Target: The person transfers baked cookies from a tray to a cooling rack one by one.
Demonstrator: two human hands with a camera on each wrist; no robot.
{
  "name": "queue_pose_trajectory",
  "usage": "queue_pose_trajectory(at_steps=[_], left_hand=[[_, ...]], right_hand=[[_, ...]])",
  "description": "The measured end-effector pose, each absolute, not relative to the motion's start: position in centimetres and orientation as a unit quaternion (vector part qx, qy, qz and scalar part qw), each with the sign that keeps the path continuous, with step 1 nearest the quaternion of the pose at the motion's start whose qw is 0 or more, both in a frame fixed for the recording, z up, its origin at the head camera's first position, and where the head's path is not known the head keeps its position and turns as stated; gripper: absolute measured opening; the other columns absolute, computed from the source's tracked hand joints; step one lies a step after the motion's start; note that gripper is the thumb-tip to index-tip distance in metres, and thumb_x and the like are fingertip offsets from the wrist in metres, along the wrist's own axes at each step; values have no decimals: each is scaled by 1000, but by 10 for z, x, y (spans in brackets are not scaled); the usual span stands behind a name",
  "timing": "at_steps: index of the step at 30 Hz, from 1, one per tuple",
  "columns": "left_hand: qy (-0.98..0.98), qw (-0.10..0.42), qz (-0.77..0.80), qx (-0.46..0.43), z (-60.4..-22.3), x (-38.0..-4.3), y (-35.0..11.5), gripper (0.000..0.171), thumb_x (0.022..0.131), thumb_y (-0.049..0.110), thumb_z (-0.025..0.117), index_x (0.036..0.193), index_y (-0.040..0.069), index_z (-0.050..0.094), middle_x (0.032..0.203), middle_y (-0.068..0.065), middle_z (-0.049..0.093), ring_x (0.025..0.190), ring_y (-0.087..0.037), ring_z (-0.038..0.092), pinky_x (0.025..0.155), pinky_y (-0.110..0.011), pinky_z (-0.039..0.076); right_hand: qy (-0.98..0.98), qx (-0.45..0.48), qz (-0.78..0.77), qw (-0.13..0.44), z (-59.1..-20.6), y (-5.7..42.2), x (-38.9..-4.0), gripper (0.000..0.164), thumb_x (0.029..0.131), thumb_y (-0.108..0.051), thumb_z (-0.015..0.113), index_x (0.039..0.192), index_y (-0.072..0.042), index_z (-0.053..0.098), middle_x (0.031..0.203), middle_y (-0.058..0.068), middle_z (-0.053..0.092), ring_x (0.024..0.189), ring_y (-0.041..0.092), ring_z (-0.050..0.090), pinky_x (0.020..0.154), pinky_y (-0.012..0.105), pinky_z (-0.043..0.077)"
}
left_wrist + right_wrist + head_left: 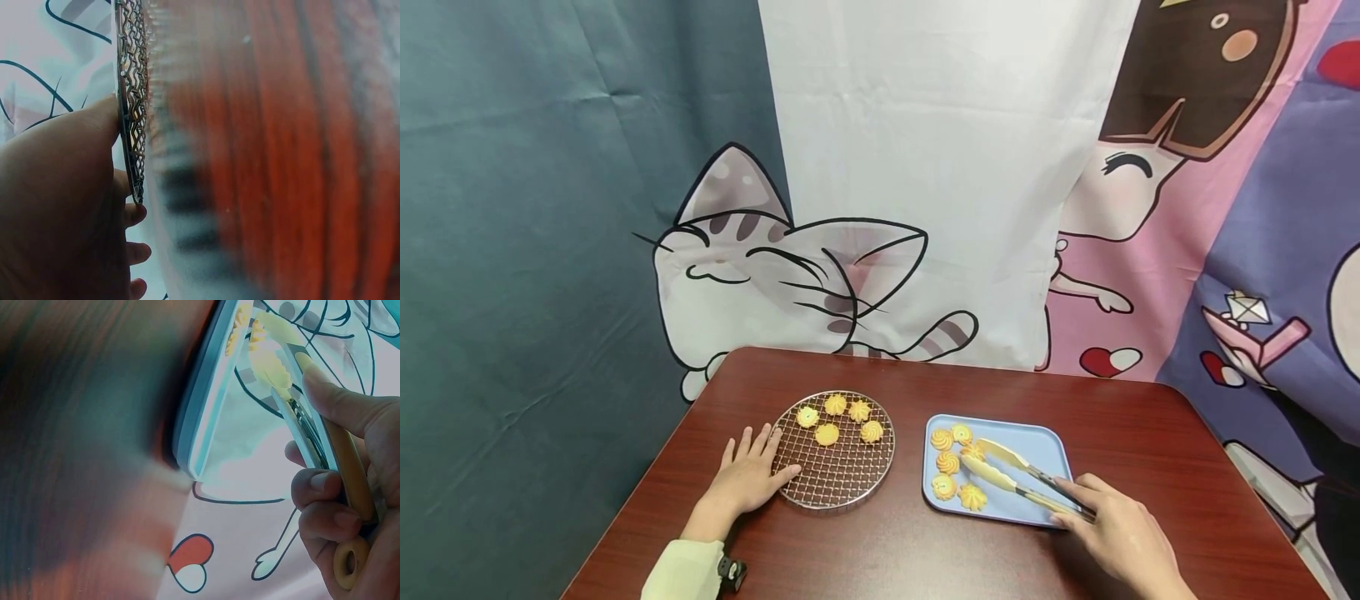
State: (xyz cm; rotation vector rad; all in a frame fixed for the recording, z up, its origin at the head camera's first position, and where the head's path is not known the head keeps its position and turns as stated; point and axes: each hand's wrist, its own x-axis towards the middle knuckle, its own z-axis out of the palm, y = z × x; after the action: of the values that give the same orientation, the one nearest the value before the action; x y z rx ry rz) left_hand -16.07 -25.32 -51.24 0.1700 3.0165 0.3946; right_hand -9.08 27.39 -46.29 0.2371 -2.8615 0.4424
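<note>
My right hand (1123,529) grips a pair of tongs (1037,498) with pale yellow tips, its fingers curled round the handles in the right wrist view. The tips are spread over a light blue tray (1037,450) holding several piped butter cookies (973,497). One swirled cookie (256,334) shows at the tong tips, apart from the tray in the right wrist view. My left hand (745,477) lies with spread fingers at the left rim of a round wire rack (835,479), the thumb over the rim. Several cookies (827,434) sit on the rack's far half.
Rack and tray stand side by side on a dark red wooden table (880,550), with a strip of tabletop between them. Behind the table's far edge hangs a printed cloth (940,167) with cartoon figures. A dark wristband (732,573) circles the left wrist.
</note>
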Motion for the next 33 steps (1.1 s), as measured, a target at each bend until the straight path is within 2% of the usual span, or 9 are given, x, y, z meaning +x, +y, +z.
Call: queue_pose_trajectory(at_steps=[5,13,20,28,33], left_hand=[[989,48,129,55,-513,-160,-253,83,101,57,50,157,-1,33,164,-25,25,150,-53,13,118,-69,8],[989,45,132,57,-513,-160,-253,83,100,57,51,157,-1,33,163,-26,25,150,-54,14,118,-70,8],[989,42,131,57,-514,-162,-253,83,101,56,51,157,-1,32,163,-25,25,150,-53,14,118,-69,8],[989,41,131,55,-514,-161,-253,83,100,57,51,157,-1,33,163,-25,25,150,-53,14,118,-69,8],[989,41,132,54,-514,-160,-253,83,101,56,52,157,-2,33,163,-26,25,150,-54,14,118,-70,8]], right_hand=[[-977,86,153,123,-459,271,-90,45,73,-34,91,115,-25,79,83,-14,48,63,6,41,53,25,30],[-973,99,165,131,-455,263,-94,47,75,-33,90,119,-23,78,90,-12,57,63,3,42,52,23,31],[-966,123,164,160,-452,255,-97,46,74,-33,91,117,-23,79,92,-13,61,63,1,43,53,23,34],[-963,135,170,158,-451,248,-101,46,75,-34,89,119,-24,78,98,-12,65,65,0,48,54,24,39],[-961,141,177,158,-449,242,-103,46,75,-34,90,119,-25,78,98,-14,65,63,0,46,53,23,37]])
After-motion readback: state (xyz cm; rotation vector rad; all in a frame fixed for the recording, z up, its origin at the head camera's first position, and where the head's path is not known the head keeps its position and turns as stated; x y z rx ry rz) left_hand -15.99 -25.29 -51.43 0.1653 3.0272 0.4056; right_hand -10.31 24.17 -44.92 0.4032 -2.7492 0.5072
